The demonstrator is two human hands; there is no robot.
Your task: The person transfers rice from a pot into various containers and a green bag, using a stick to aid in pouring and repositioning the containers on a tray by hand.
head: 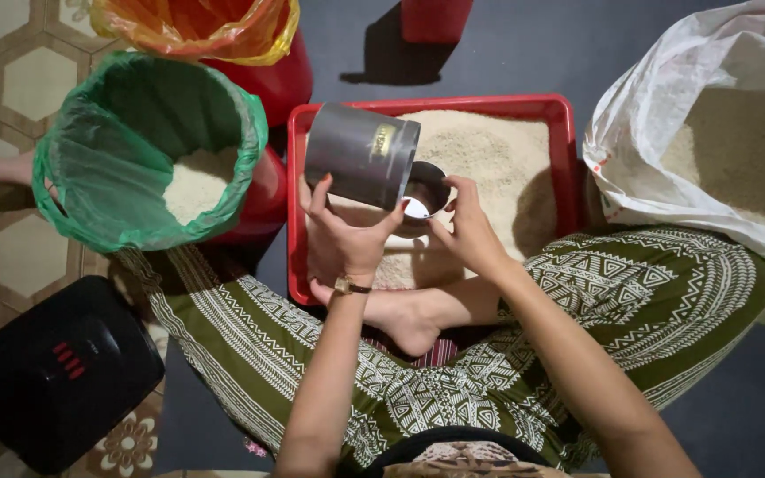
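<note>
Both hands clamp a tilted grey metal tin (360,155), left hand (343,239) underneath, right hand (467,226) at its open mouth.

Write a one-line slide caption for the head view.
Left hand tilts a grey metal canister; right hand at its mouth, above a red tray of rice.

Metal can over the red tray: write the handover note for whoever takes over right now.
Left hand: holds the grey metal can tilted, mouth down toward the right.
Right hand: fingertips on the small dark bowl at the can's mouth, above the red tray.
Things: rice is spread across the tray; the green-lined bucket at left holds some rice; the white sack at right is open, with grain.
Done: bucket partly filled.
Left: most rice sits in tray and sack.
</note>
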